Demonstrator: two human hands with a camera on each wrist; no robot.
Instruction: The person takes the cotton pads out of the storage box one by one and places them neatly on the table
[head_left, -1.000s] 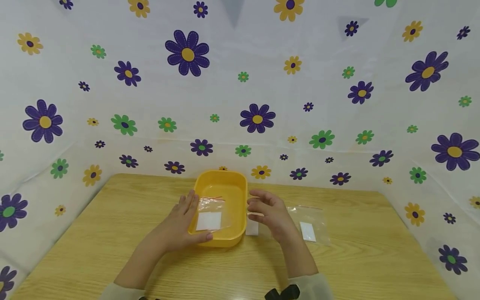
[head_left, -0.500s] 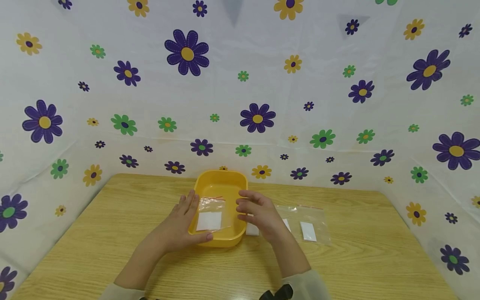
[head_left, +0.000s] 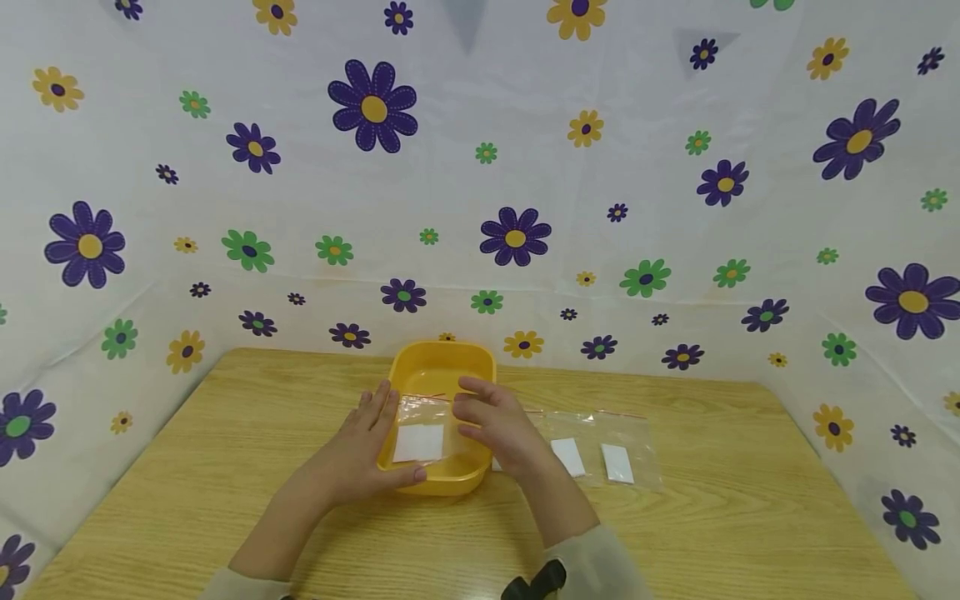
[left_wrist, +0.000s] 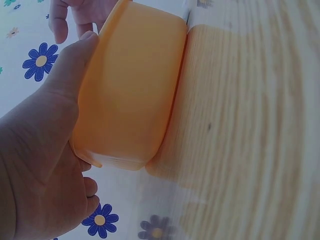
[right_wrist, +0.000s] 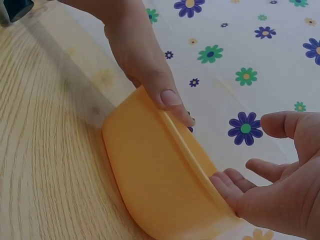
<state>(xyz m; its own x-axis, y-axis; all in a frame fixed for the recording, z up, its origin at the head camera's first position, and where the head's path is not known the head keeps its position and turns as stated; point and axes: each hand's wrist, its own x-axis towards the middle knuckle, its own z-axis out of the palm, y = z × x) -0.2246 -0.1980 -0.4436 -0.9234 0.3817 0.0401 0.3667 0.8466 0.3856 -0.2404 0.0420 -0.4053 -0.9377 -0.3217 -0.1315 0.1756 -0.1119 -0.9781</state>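
A yellow plastic tub [head_left: 450, 483] stands on the table, with a clear zip bag [head_left: 418, 442] holding a white piece lying inside it. My left hand [head_left: 360, 454] holds the tub's near left corner, its thumb [right_wrist: 167, 95] over the front rim and fingers along the left side. Over the tub's right rim my right hand [head_left: 501, 429] is held with loosely bent, spread fingers and nothing between them. In the right wrist view, some fingertips of the right hand [right_wrist: 285, 195] dip behind the rim, into the tub.
Right of the tub, clear bags with white pieces [head_left: 567, 457] [head_left: 617, 463] lie in a row on the wood-grain table [head_left: 712, 500]. Another bag is mostly hidden under the right hand. A white flower-print sheet [head_left: 465, 192] stands behind and at both sides.
My right hand has moved left from beside the tub to over its right part, uncovering a bag on the table. The left hand and the tub stay put.
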